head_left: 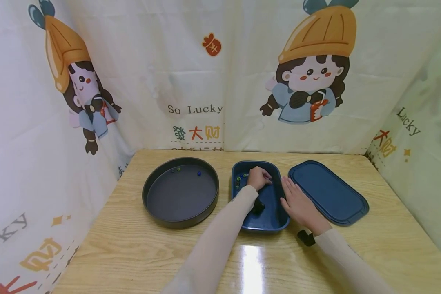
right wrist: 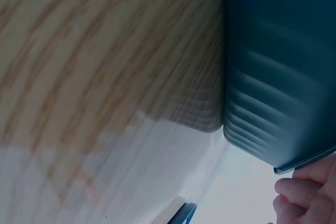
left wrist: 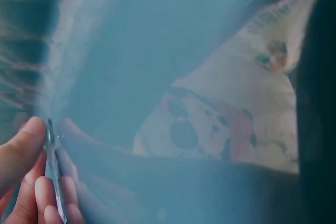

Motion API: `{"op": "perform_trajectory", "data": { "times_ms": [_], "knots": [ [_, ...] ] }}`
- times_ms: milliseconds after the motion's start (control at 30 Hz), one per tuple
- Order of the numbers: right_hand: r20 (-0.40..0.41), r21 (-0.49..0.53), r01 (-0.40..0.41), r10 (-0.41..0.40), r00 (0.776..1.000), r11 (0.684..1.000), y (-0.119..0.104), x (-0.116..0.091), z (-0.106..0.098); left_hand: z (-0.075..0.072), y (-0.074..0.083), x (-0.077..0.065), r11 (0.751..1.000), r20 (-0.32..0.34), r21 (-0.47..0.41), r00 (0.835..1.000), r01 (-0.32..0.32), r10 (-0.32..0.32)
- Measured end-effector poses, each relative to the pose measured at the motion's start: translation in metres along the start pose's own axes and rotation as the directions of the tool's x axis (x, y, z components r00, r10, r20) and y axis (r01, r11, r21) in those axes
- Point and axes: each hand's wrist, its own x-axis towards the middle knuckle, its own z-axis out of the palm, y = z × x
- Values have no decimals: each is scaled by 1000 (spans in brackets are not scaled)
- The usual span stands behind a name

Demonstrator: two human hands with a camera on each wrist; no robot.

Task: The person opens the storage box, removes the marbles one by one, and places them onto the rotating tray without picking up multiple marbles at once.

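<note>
Near marbles (head_left: 238, 179) in the blue box (head_left: 270, 214), a thin tool (left wrist: 55, 182) is pinched by the left hand (head_left: 259, 178), the box touched by the straight-fingered right hand (head_left: 298, 204); pickup seems underway, careful aim needed next.

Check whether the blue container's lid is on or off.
Off: the blue lid lies on the table beside the open blue container.

The rectangular plastic tub (head_left: 271, 210) and flat lid (head_left: 328, 192) are dark blue, the thin tool (left wrist: 55, 174) silvery, the round pan (head_left: 183, 192) charcoal; orange-hatted figures (head_left: 317, 81) pattern the cream cloth (head_left: 150, 81).
</note>
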Motion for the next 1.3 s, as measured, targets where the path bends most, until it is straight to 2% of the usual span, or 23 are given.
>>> {"op": "perform_trajectory", "data": {
  "times_ms": [167,333,500,833,1100,1300],
  "knots": [
    [-30,-5,12,-13,999,1000,-1,0,1,-7,5,-3,1000,6,-23,1000,-1,2],
    [-20,-7,8,-8,1000,1000,-1,0,1,-15,12,-4,999,-1,-6,999,-35,35],
    [-27,-11,14,-15,1000,1000,-1,1,1,-24,19,-3,999,-11,4,999,-39,39],
    [-11,-23,3,-3,1000,1000,1,0,2,-54,36,-13,992,-9,-67,994,-110,110],
    [-23,-22,13,-13,1000,1000,1,0,3,-79,41,-29,981,17,-82,984,-178,180],
    [-20,-13,0,0,1000,1000,2,0,3,-104,43,-48,972,21,-85,975,-218,220]
  ]
}}
